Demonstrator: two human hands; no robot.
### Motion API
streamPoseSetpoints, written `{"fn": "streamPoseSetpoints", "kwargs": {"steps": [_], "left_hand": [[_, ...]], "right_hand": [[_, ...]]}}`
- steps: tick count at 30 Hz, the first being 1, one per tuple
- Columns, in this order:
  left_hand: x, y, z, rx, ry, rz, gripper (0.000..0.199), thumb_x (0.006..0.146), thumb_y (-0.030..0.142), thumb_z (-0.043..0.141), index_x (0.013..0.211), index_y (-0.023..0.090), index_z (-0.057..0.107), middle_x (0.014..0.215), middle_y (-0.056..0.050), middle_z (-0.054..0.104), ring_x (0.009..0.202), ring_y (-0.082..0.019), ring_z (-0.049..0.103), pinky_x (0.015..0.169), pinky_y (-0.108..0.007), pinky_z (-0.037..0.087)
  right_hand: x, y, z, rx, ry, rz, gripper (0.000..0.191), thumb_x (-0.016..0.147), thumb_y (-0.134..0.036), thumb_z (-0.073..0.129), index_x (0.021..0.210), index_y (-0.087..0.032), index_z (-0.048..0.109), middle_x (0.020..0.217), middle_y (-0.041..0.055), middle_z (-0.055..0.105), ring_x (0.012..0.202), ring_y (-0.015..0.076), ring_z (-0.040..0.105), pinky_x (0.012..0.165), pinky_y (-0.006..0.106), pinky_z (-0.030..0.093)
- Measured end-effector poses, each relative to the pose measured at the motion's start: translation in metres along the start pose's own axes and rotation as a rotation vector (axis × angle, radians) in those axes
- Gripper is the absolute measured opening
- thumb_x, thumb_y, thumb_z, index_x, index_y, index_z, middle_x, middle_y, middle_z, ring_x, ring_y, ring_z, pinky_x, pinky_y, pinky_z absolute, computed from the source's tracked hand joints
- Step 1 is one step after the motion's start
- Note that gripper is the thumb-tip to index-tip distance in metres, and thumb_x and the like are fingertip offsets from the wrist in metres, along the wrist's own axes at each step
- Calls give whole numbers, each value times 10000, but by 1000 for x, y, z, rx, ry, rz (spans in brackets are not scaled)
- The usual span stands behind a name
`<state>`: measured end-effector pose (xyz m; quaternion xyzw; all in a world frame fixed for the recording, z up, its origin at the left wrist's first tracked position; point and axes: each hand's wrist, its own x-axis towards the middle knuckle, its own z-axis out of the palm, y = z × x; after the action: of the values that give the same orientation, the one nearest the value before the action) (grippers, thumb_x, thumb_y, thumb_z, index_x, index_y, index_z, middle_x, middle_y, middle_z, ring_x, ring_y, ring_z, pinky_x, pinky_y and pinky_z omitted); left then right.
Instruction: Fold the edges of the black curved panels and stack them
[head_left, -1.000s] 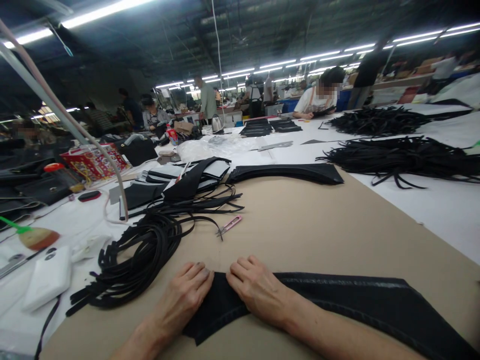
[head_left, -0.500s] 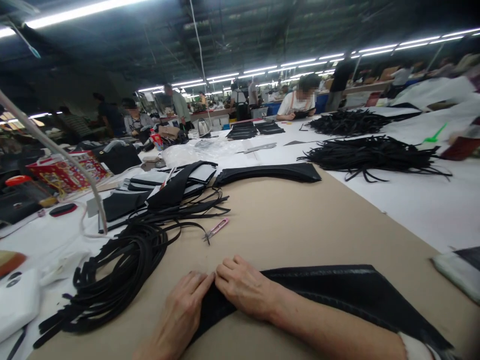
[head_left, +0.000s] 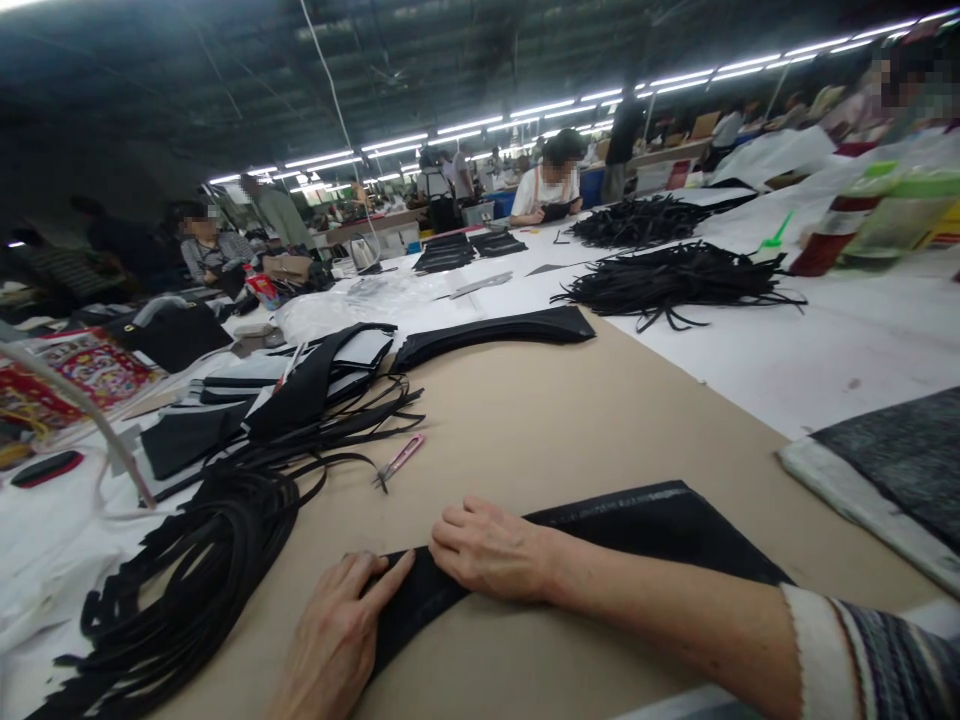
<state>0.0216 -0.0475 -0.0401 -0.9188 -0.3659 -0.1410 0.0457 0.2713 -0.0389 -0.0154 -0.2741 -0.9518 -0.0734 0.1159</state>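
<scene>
A long, curved black panel (head_left: 630, 525), leather-like with a pale line along its far edge, lies on the tan board before me. At its narrow left end my left hand (head_left: 334, 620) grips it, fingers bent at the far edge and one digit stretched along the top. My right hand (head_left: 487, 550) is closed over the same edge just to the right, fingers bent together. The forearm crosses over part of the panel, and the fingertips' undersides are hidden. Beyond the hands lie pink-handled thread snips (head_left: 401, 458), touched by neither hand.
Coiled black strips (head_left: 217, 560) lie at left, below stacked black and grey pieces (head_left: 300, 400). More curved panels (head_left: 495, 335) rest on the far side of the tan board (head_left: 600, 420). Strip heaps (head_left: 675, 280), bottles (head_left: 836, 225) and a dark slab (head_left: 900, 460) stand right.
My view has swung right, so the scene has shifted left. My left hand has moved away from the right one, opening a gap where the panel shows between them.
</scene>
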Motion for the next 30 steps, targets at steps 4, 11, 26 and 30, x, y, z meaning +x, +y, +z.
{"fn": "streamPoseSetpoints", "kwargs": {"steps": [4, 11, 26, 30], "left_hand": [[1, 0, -2, 40, -5, 19, 527, 836, 61, 396, 1284, 309, 521, 936, -50, 596, 846, -185, 575, 725, -306, 512], [9, 5, -1, 16, 95, 53, 461, 812, 25, 375, 1141, 246, 610, 1101, -55, 619, 985, -186, 573, 833, -309, 484], [32, 16, -6, -21, -120, 50, 513, 834, 43, 369, 1236, 296, 562, 1058, -66, 589, 921, -199, 558, 794, -353, 484], [49, 38, -2, -181, -83, 4, 494, 827, 26, 340, 1212, 232, 570, 1055, -69, 619, 947, -192, 574, 834, -341, 505]], "right_hand": [[-6, 0, -2, 4, -8, 10, 128, 946, -147, 477, 862, -138, 574, 865, 42, 528, 783, 187, 434, 627, 326, 333], [-22, 7, -8, 4, -15, 29, 146, 957, -146, 462, 872, -145, 580, 859, 36, 537, 785, 181, 438, 646, 323, 337], [-53, 18, -17, 21, -18, 52, 133, 954, -161, 477, 851, -155, 561, 849, 31, 538, 764, 166, 435, 657, 311, 320], [-53, 15, -17, 9, 2, 65, 159, 968, -160, 445, 865, -149, 566, 859, 35, 543, 780, 171, 443, 678, 314, 330]]}}
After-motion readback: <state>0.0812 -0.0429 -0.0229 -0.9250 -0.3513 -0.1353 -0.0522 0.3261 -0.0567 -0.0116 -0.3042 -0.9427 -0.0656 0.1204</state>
